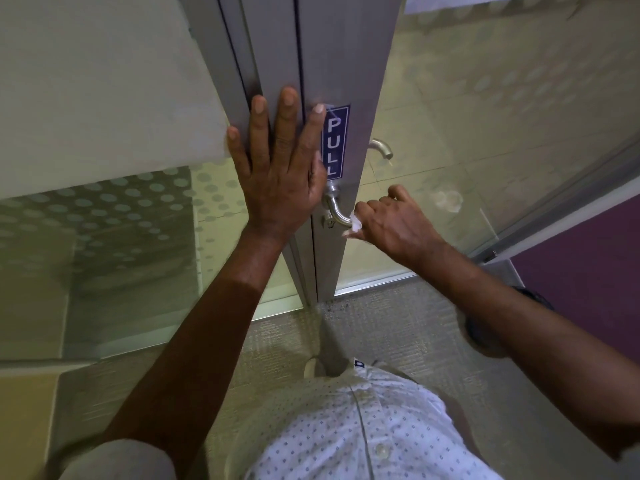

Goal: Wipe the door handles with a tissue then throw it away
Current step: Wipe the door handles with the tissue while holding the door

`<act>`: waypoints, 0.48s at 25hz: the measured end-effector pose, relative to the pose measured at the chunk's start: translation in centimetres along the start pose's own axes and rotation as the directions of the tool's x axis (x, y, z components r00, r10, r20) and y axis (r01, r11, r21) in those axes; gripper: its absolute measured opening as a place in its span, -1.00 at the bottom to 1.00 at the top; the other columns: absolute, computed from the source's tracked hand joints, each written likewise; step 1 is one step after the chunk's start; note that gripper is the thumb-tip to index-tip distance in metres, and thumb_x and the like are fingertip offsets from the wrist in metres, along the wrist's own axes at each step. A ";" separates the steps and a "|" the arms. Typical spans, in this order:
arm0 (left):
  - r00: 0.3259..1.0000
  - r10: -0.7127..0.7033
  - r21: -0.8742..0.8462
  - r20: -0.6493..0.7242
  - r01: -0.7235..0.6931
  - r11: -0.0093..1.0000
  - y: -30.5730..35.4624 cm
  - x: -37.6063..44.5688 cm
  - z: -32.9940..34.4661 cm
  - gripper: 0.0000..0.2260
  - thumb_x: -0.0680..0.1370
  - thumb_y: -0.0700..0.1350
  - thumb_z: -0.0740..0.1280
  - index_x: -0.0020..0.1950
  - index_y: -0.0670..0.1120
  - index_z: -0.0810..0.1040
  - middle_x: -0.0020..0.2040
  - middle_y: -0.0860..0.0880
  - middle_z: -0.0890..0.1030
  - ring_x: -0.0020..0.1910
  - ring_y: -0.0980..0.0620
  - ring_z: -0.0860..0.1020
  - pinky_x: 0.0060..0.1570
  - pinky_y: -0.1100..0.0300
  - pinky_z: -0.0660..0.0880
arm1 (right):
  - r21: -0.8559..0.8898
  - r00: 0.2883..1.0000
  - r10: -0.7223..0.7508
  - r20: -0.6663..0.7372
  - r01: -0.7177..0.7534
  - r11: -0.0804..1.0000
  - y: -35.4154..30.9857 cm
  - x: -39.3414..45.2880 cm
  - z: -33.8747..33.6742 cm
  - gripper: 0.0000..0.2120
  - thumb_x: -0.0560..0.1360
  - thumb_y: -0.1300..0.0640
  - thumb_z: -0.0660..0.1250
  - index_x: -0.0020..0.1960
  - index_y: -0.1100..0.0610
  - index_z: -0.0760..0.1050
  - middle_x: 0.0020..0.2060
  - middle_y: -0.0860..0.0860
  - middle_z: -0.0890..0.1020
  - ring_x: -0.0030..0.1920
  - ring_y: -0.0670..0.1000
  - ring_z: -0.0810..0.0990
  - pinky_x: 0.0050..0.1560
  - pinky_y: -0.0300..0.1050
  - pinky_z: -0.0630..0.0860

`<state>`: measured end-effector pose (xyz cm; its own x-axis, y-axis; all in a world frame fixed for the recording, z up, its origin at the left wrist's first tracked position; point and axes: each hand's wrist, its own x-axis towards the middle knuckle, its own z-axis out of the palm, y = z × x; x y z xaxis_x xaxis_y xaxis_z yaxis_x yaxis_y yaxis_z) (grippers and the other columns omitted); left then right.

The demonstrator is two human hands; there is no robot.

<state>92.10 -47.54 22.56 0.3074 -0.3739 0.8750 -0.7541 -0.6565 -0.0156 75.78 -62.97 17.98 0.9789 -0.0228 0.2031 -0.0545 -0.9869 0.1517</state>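
Two hands (280,181); two door handles (335,207); one tissue (355,225); one PULL sign (334,142).

Brushed matt metal door frame (332,57) and handle (337,211); frosted glass panel (485,116).

Left hand (277,174) flat on door frame (332,64), just left of PULL sign (335,142). Near handle (335,209) below sign, right hand (391,220) with tissue (355,223) at its end. Far handle (381,148) behind the door edge, right of sign.

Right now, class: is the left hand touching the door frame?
Touching. The head view shows the left hand pressed flat, fingers spread, on the grey door frame.
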 end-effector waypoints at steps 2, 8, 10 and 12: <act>1.000 -0.011 0.023 0.010 0.011 1.000 0.1 0.0 -0.1 -0.50 0.70 0.10 0.24 0.63 0.06 0.27 0.71 0.04 -0.30 0.69 -0.04 -0.33 0.64 -0.13 -0.38 | 0.016 0.999 -0.017 0.045 0.016 1.000 0.2 0.4 -0.4 -0.47 0.65 -0.34 0.07 -0.01 0.11 0.50 -0.36 0.03 0.63 -0.39 0.08 0.55 0.08 0.07 0.41; 0.997 -0.060 0.108 0.044 0.055 0.993 1.2 0.1 -1.0 -0.47 0.70 0.12 0.22 0.64 0.00 0.21 0.59 -0.18 0.15 0.71 -0.11 -0.22 0.61 -0.13 -0.43 | -0.003 0.994 0.000 -0.109 0.000 1.000 0.3 -1.8 0.4 -0.91 0.61 0.19 0.31 0.11 0.14 0.50 -0.15 0.09 0.58 -0.16 0.15 0.57 0.18 0.13 0.41; 0.999 -0.046 0.111 -0.007 0.046 0.993 1.7 1.2 -1.1 -0.40 0.69 0.13 0.26 0.66 -0.03 0.15 0.56 -0.22 0.17 0.61 -0.26 0.08 0.62 -0.12 -0.39 | -0.045 0.992 0.000 -0.129 -0.006 0.999 0.5 -2.3 0.6 -0.83 0.58 0.27 0.31 0.15 0.14 0.52 -0.12 0.08 0.56 -0.14 0.14 0.54 0.20 0.13 0.42; 0.998 -0.030 0.105 -0.058 0.036 0.994 2.2 2.9 -1.0 -0.35 0.67 0.12 0.30 0.67 -0.03 0.12 0.56 -0.23 0.17 0.54 -0.31 0.18 0.63 -0.13 -0.32 | -0.066 0.991 -0.014 -0.130 0.006 0.998 0.5 -2.2 0.4 -0.89 0.58 0.26 0.33 0.08 0.12 0.51 -0.17 0.06 0.56 -0.17 0.13 0.53 0.18 0.12 0.42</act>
<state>90.76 -49.42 25.57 0.2957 -0.3160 0.9015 -0.6778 -0.7344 -0.0351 73.70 -63.49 17.27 0.9458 0.0122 0.3245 -0.0617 -0.9744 0.2164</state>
